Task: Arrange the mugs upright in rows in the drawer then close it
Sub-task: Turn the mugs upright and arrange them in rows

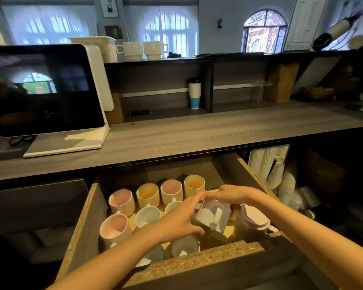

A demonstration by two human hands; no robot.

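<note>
Mid-arranging: my left hand [181,218] and right hand [234,193] both clamp the tilted grey mug [213,218] over the drawer [197,261]; next, seat it upright

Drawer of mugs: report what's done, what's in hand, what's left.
Done: four ribbed mugs stand upright in the back row, with more upright in front of them. In hand: the left hand and right hand hold a tilted grey mug above the drawer. Left: seat it, right the lilac mug lying near the right wall, then close the open drawer.

Left hand [179,218], right hand [234,194] both extended forward, fingers curled, gripping.
</note>
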